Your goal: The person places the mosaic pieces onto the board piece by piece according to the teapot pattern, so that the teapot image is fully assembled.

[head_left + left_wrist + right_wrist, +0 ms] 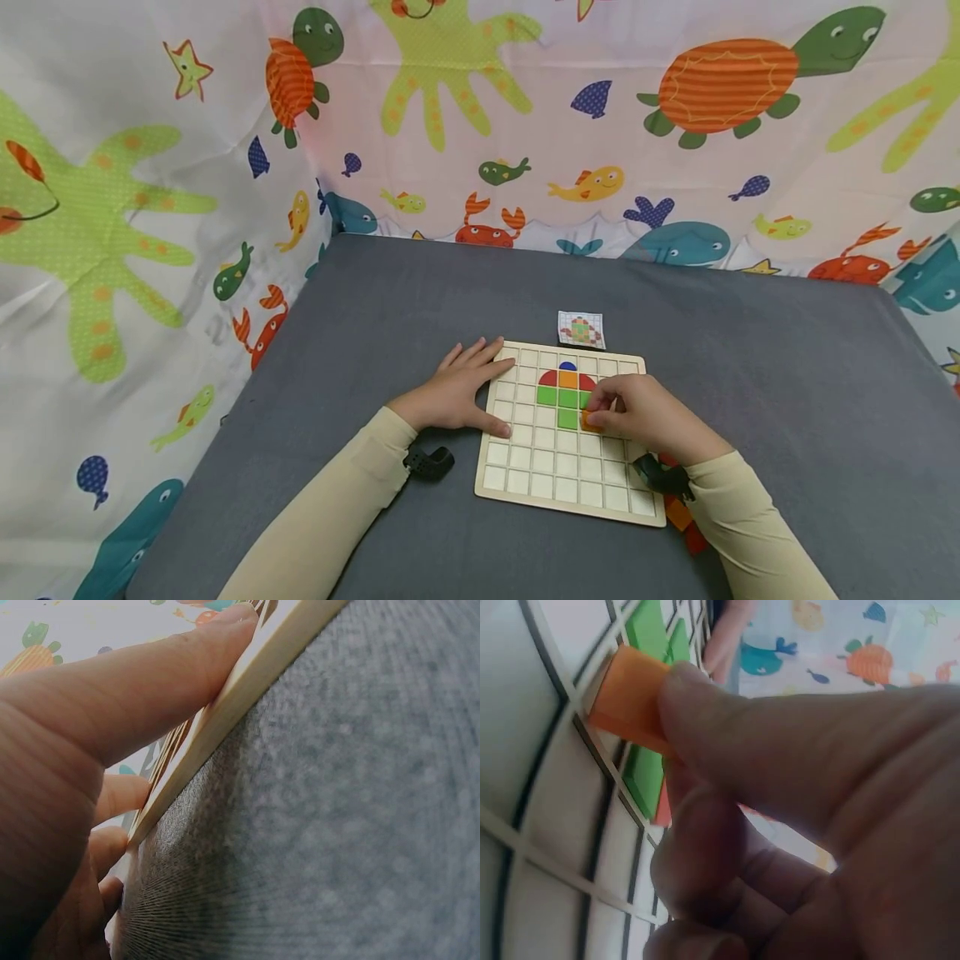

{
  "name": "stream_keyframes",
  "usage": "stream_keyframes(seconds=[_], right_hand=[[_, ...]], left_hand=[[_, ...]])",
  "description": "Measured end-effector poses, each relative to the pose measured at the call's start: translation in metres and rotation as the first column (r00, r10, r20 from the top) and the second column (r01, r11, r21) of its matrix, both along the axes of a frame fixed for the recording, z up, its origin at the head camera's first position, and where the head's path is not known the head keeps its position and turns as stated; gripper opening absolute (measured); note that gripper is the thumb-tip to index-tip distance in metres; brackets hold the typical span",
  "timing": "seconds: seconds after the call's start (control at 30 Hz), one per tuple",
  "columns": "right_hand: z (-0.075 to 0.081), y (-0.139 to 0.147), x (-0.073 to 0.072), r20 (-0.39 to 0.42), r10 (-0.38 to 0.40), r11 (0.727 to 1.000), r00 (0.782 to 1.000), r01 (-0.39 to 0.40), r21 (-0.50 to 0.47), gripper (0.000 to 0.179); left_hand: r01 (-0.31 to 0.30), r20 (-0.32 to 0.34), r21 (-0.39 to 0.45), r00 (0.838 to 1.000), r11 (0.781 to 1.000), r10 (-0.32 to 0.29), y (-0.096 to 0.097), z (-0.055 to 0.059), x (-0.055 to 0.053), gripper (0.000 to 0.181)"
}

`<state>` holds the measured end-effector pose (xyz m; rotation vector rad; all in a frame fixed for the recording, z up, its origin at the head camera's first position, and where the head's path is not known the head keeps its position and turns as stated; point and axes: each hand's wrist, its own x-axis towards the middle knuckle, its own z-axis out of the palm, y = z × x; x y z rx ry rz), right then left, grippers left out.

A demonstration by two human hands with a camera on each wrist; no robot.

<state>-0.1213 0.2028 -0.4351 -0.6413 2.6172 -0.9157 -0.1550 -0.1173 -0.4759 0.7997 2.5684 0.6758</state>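
A wooden grid board point(525, 482) lies on the grey table. My right hand point(647, 415) pinches an orange square tile point(628, 697) between thumb and fingers, tilted at a cell just right of the lowest green tile point(567, 418). More pieces sit in the cells above: a row of green tiles point(547, 395), an orange tile point(568, 380), red curved pieces point(549, 378) on either side of it, and a blue piece point(567, 366) at the top. My left hand point(457, 390) rests on the board's left edge, fingers spread and straight, the thumb lying over the rim point(217, 724).
Behind the board lies a small picture card point(581, 330) with a coloured grid pattern. Loose orange tiles point(679, 514) and red tiles point(695, 538) lie right of the board, partly under my right forearm. A cloth with sea animals point(442, 192) hangs around the table.
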Motion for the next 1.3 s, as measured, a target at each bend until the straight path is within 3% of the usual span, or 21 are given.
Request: stream_keyframes(seconds=[0.47, 0.83, 1.07, 1.3], right_hand=[[-0.007, -0.004, 0.007, -0.063, -0.016, 0.999, 0.998, 0.019, 0.043, 0.014], [0.008, 0.046, 0.01, -0.08, -0.113, 0.987, 0.99, 0.121, 0.103, 0.004], [0.007, 0.076, 0.017, -0.039, -0.179, 0.969, 0.983, 0.183, 0.167, 0.012], [0.003, 0.092, 0.023, 0.048, -0.21, 0.956, 0.977, 0.195, 0.217, 0.03]], left_hand=[[-0.001, 0.007, 0.002, 1.0, 1.0, 0.001, -0.002, 0.0, 0.002, 0.113], [0.005, -0.002, 0.007, 1.0, 1.0, -0.005, -0.001, 0.001, 0.001, 0.113], [0.004, 0.003, 0.006, 1.0, 1.0, -0.004, -0.002, 0.001, 0.001, 0.113], [0.003, 0.0, 0.005, 1.0, 1.0, -0.003, -0.001, 0.001, 0.001, 0.113]])
